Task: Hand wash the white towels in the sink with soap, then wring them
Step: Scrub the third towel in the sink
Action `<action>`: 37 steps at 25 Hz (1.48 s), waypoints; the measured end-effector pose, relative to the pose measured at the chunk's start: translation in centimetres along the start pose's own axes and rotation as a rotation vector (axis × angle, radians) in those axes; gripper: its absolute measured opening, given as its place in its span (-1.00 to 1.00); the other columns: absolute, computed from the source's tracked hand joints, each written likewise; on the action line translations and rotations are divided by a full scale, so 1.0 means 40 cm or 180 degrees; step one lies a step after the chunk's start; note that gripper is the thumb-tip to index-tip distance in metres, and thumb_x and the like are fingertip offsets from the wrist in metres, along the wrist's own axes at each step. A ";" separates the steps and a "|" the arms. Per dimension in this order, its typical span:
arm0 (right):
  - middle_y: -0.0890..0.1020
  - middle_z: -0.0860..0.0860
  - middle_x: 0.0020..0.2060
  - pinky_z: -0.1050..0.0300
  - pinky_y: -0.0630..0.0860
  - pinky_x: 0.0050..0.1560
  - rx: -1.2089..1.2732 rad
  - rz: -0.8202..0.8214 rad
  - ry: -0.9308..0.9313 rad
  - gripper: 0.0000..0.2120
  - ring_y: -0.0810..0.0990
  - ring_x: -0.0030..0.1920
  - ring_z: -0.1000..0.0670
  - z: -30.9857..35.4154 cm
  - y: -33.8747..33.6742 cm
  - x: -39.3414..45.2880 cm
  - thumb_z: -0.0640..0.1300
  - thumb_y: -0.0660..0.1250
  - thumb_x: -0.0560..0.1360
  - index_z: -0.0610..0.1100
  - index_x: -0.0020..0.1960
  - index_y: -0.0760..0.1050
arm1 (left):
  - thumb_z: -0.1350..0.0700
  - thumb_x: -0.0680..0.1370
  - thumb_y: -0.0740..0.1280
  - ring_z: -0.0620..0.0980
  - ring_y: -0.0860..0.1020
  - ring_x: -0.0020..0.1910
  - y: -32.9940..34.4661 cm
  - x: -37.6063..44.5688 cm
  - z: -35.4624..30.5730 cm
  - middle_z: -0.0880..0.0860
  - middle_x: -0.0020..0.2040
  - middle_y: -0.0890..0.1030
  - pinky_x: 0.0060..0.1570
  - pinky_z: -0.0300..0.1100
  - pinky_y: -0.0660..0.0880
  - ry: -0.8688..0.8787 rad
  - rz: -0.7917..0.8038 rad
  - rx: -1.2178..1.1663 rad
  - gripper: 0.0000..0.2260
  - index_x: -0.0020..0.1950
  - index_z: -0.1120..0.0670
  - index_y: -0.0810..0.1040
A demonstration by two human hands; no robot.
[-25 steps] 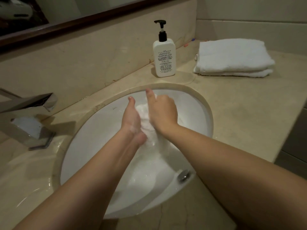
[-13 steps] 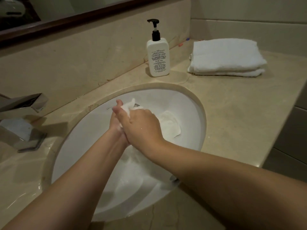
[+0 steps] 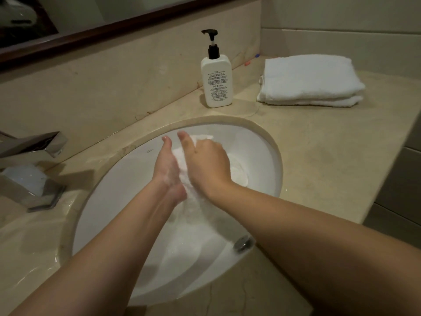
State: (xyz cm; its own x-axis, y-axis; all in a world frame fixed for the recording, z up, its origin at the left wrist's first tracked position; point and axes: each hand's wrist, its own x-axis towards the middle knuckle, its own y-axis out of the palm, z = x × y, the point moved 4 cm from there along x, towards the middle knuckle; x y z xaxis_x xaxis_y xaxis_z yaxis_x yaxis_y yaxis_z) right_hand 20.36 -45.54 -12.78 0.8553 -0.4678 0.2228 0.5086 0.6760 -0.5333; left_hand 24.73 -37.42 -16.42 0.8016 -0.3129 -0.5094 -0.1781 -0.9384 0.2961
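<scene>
A wet, soapy white towel point(image 3: 196, 208) hangs into the round white sink point(image 3: 262, 142), squeezed between my two hands. My left hand point(image 3: 167, 169) holds its left side with suds on the palm and the thumb up. My right hand point(image 3: 208, 165) grips the upper part, fingers curled over the cloth. A fold of the same towel point(image 3: 238, 174) lies against the basin wall to the right of my right hand. Folded dry white towels point(image 3: 309, 80) are stacked on the counter at the back right.
A white pump soap bottle point(image 3: 216, 80) stands on the beige counter point(image 3: 330, 160) behind the sink. The chrome faucet point(image 3: 29, 165) juts in from the left. The metal drain stopper point(image 3: 242, 243) shows near the basin's front. A wall and a mirror frame run along the back.
Both hands slid apart along the towel again after being pressed together half a second ago; the right hand moved up and right, a rubbing stroke like one second ago.
</scene>
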 end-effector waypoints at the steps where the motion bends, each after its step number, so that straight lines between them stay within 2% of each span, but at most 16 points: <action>1: 0.57 -0.07 -0.37 0.06 0.33 -0.24 -0.0105 0.0131 -0.0237 -0.33 0.54 -0.29 -0.09 0.014 0.015 -0.019 0.30 0.02 0.64 -0.17 -0.32 0.52 | -0.44 0.59 0.06 -0.01 0.67 -0.35 -0.003 0.005 0.003 0.08 -0.37 0.66 -0.26 -0.19 0.60 0.0084 0.0024 -0.0017 -0.38 -0.01 0.12 0.49; 2: 0.58 -0.08 -0.36 0.06 0.34 -0.23 -0.0204 0.0170 -0.0399 -0.32 0.55 -0.27 -0.10 0.024 0.024 -0.033 0.31 0.01 0.63 -0.18 -0.30 0.56 | -0.39 0.62 0.01 -0.04 0.61 -0.47 -0.001 0.005 0.007 0.05 -0.48 0.60 -0.31 -0.21 0.55 0.0104 0.0084 -0.0059 -0.45 -0.08 0.07 0.43; 3: 0.57 -0.08 -0.37 0.05 0.33 -0.24 -0.0233 0.0101 -0.0373 -0.32 0.55 -0.27 -0.11 0.025 0.019 -0.028 0.31 0.01 0.64 -0.18 -0.32 0.53 | -0.37 0.64 0.00 -0.02 0.62 -0.45 0.002 0.005 0.011 0.06 -0.47 0.61 -0.25 -0.15 0.54 0.0059 0.0093 -0.0019 -0.45 -0.07 0.08 0.44; 6: 0.49 -0.04 -0.43 0.05 0.27 -0.35 0.0119 -0.0059 0.0322 -0.36 0.51 -0.34 -0.11 -0.019 -0.011 0.036 0.27 0.05 0.65 -0.15 -0.41 0.36 | -0.48 0.55 0.10 0.18 0.71 -0.01 0.003 0.016 0.007 0.23 0.03 0.72 0.07 0.03 0.59 -0.0194 0.0015 0.0145 -0.25 0.30 0.17 0.46; 9: 0.40 0.03 -0.51 0.09 0.29 -0.35 0.0863 -0.0006 0.0629 -0.40 0.39 -0.45 -0.01 -0.052 -0.002 0.044 0.25 0.18 0.62 -0.12 -0.44 0.27 | -0.58 0.40 0.18 0.19 0.67 0.15 -0.012 0.035 -0.011 0.22 0.24 0.66 0.27 0.09 0.55 -0.0096 -0.0020 0.0381 -0.10 0.42 0.13 0.45; 10: 0.36 0.04 -0.51 0.10 0.29 -0.35 0.1152 -0.0026 0.0714 -0.43 0.36 -0.45 0.01 -0.059 -0.003 0.045 0.24 0.23 0.60 -0.10 -0.42 0.25 | -0.55 0.42 0.20 0.17 0.67 0.16 -0.018 0.039 -0.018 0.21 0.24 0.66 0.27 0.06 0.55 -0.0110 0.0018 0.0395 -0.14 0.39 0.13 0.49; 12: 0.42 0.03 -0.43 0.11 0.35 -0.30 0.1361 0.0051 0.0905 -0.54 0.42 -0.37 0.01 -0.072 -0.008 0.051 0.18 0.31 0.58 -0.09 -0.34 0.34 | -0.25 0.60 0.23 0.12 0.70 -0.04 -0.044 0.036 -0.043 0.18 0.02 0.70 0.04 -0.07 0.61 -0.0074 0.0142 0.0379 -0.50 0.16 0.18 0.57; 14: 0.49 0.02 -0.28 0.11 0.39 -0.23 0.1309 0.0393 0.1056 -0.70 0.48 -0.26 0.01 -0.085 -0.005 0.061 0.06 0.35 0.56 -0.10 -0.22 0.41 | 0.11 0.56 0.26 0.04 0.55 -0.31 -0.078 0.039 -0.067 0.09 -0.20 0.54 -0.28 -0.16 0.53 -0.0086 0.0209 0.0643 -0.86 -0.10 0.17 0.50; 15: 0.51 0.01 -0.20 0.10 0.41 -0.18 0.1257 0.0597 0.1121 -0.77 0.48 -0.21 0.02 -0.094 -0.001 0.062 0.02 0.36 0.55 -0.10 -0.15 0.45 | 0.22 0.53 0.28 0.03 0.47 -0.34 -0.096 0.041 -0.069 0.10 -0.21 0.46 -0.35 -0.15 0.48 -0.0138 0.0194 0.0972 -0.94 -0.15 0.16 0.46; 17: 0.54 -0.01 0.01 0.04 0.48 0.02 0.0959 0.0968 0.1259 -0.83 0.52 -0.05 -0.01 -0.114 0.010 0.060 -0.02 0.35 0.53 -0.09 0.05 0.51 | 0.33 0.56 0.30 0.02 0.48 -0.32 -0.122 0.042 -0.064 0.12 -0.19 0.48 -0.38 -0.15 0.49 -0.0156 0.0067 0.1655 -0.88 -0.13 0.16 0.44; 20: 0.53 -0.05 0.17 -0.11 0.52 0.22 0.0515 0.1142 0.1402 -0.64 0.53 0.15 -0.15 -0.139 0.020 0.056 -0.11 0.40 0.48 -0.09 0.26 0.47 | 0.24 0.62 0.37 0.03 0.54 -0.34 -0.119 0.040 -0.044 0.15 -0.19 0.57 -0.37 -0.17 0.55 -0.0043 -0.0202 0.2727 -0.91 -0.03 0.19 0.49; 23: 0.59 -0.06 0.01 0.01 0.54 0.05 0.0334 0.1049 0.1499 -0.70 0.58 0.02 -0.11 -0.159 0.019 0.051 -0.13 0.49 0.46 -0.17 0.14 0.53 | 0.02 0.60 0.43 -0.03 0.53 -0.45 -0.121 0.028 -0.029 0.09 -0.27 0.58 -0.48 -0.28 0.52 -0.0253 -0.0325 0.3334 -0.74 -0.14 0.19 0.55; 26: 0.54 -0.01 -0.11 0.09 0.45 -0.05 -0.0140 0.1291 0.1549 -0.70 0.55 -0.05 -0.07 -0.156 0.013 0.039 -0.03 0.51 0.46 -0.13 0.03 0.45 | -0.14 0.51 0.50 0.03 0.57 -0.27 -0.131 0.037 -0.006 0.09 -0.16 0.60 -0.16 -0.17 0.60 -0.0481 -0.0019 0.3375 -0.61 0.04 0.19 0.62; 30: 0.55 -0.09 -0.03 0.01 0.50 0.06 -0.1075 0.2043 0.1502 -0.60 0.53 -0.02 -0.10 -0.155 0.030 0.020 0.12 0.49 0.45 -0.12 0.07 0.45 | -0.15 0.45 0.55 0.05 0.52 -0.20 -0.137 0.044 0.014 0.07 -0.14 0.56 -0.09 -0.14 0.57 -0.0543 0.0235 0.3434 -0.59 0.01 0.16 0.57; 34: 0.57 -0.14 -0.04 0.02 0.47 -0.06 -0.0410 0.1369 0.1392 -0.73 0.57 -0.05 -0.15 -0.142 0.025 0.034 0.00 0.33 0.55 -0.20 0.07 0.48 | -0.10 0.58 0.42 0.14 0.69 0.01 -0.127 0.054 -0.003 0.13 0.03 0.72 0.17 0.00 0.61 -0.0115 0.0204 0.2868 -0.62 0.17 0.20 0.63; 37: 0.58 -0.11 -0.06 0.01 0.43 -0.09 0.0725 0.0725 0.1410 -0.76 0.54 -0.10 -0.09 -0.116 0.011 0.042 0.01 0.20 0.60 -0.16 0.00 0.49 | -0.12 0.64 0.32 0.08 0.68 -0.07 -0.114 0.051 -0.038 0.08 0.01 0.71 -0.03 -0.10 0.59 0.0337 0.0024 0.2082 -0.66 0.19 0.14 0.61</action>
State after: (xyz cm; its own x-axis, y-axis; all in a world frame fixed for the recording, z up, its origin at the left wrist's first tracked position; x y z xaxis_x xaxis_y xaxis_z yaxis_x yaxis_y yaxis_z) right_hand 21.58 -48.66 -16.42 0.8478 -0.4571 -0.2690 0.3662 0.8713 -0.3267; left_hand 28.06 -33.56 -17.58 0.8449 -0.3349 -0.4172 -0.4669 -0.8423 -0.2694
